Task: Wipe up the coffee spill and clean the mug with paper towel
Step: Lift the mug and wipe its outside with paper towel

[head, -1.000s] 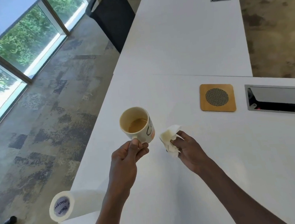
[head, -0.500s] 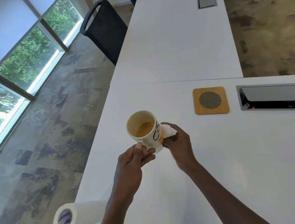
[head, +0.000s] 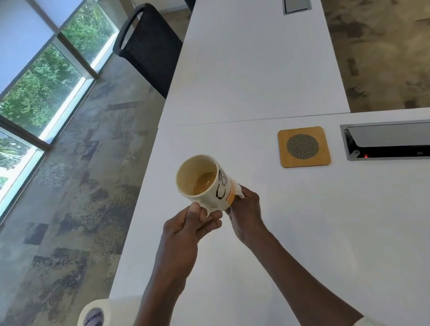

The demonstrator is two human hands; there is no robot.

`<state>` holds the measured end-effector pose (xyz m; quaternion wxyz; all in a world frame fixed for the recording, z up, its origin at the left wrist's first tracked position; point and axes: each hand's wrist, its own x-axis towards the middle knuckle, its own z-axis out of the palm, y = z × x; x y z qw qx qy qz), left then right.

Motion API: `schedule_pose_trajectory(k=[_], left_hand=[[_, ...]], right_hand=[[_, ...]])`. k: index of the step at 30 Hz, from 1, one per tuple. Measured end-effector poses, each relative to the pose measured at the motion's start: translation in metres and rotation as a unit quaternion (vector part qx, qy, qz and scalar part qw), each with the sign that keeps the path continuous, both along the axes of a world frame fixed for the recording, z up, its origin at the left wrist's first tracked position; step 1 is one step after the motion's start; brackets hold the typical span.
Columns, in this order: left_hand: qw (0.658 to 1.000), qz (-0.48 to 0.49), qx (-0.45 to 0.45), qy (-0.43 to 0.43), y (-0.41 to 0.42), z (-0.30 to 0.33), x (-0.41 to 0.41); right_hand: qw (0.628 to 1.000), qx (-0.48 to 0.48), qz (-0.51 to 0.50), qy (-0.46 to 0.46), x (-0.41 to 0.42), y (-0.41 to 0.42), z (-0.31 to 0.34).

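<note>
Mug (head: 205, 184) is up off the white bench (head: 353, 240), tilted so I look into its mouth at a little tan coffee pooled inside. My left hand (head: 189, 228) has its fingers (head: 210, 224) and thumb clenched around the handle at the mug's near side. My right hand (head: 245, 213) sits against the mug's lower right side, fingers curled on a wad of paper towel (head: 239, 191) pressed to the wall by the base; only a white corner shows. Black lettering and an orange band mark the mug's side. Beyond, a square wooden coaster (head: 304, 147) lies flat beside a recessed cable tray (head: 406, 139). At the bench's near left corner a paper towel roll (head: 103, 324) lies on its side.
</note>
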<state>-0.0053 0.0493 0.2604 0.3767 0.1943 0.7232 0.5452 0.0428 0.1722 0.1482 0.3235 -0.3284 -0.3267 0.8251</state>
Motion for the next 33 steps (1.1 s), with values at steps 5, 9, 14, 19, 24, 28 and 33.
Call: schedule_pose_trajectory(k=[5, 9, 14, 19, 24, 28, 33], left_hand=[[1.0, 0.004, 0.012, -0.005, -0.003, -0.004, -0.009], [1.0, -0.006, 0.016, -0.002, -0.004, -0.006, -0.012], [1.0, 0.002, 0.025, -0.005, -0.006, -0.007, -0.013], [0.999, 0.029, 0.026, -0.013, -0.005, -0.003, -0.017], [0.999, 0.036, 0.024, -0.01, -0.006, -0.004, -0.02], [0.999, 0.037, 0.025, -0.021, -0.006, -0.007, -0.022], [0.999, 0.027, 0.017, -0.024, -0.005, -0.012, -0.02]], right_hand=[[0.997, -0.053, 0.027, 0.041, -0.008, -0.008, 0.002], [0.994, -0.085, 0.063, 0.038, -0.016, -0.018, 0.001], [0.983, -0.106, 0.115, 0.101, -0.014, -0.026, 0.002], [0.975, -0.079, 0.184, 0.094, -0.009, -0.022, -0.002], [0.966, -0.054, 0.244, 0.062, -0.003, -0.01, -0.006], [0.954, -0.042, 0.292, 0.045, 0.006, 0.004, -0.01], [0.942, -0.019, 0.335, 0.028, 0.015, 0.02, -0.012]])
